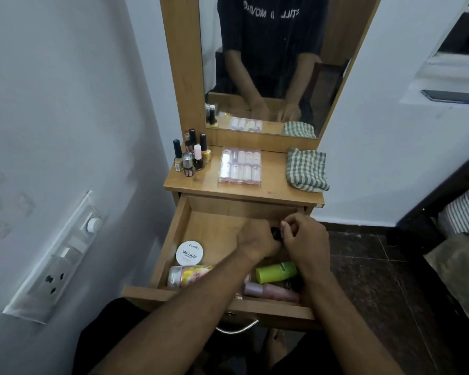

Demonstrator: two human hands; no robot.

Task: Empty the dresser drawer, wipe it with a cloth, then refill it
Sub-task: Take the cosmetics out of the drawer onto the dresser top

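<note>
Inside the open drawer (173, 239) — left hand (255, 240) and right hand (303, 239) both closed on one small dark item (275, 232) (identity unclear); checked cloth (306, 169) folded on dresser top, far right.

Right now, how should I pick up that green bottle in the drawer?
Take the green bottle around its middle, coming straight down from above. It lies on its side with its round body facing up, so fingers can pinch across it. The right hand is closest. The pink bottle lies just in front, so a low approach looks crowded.
</note>
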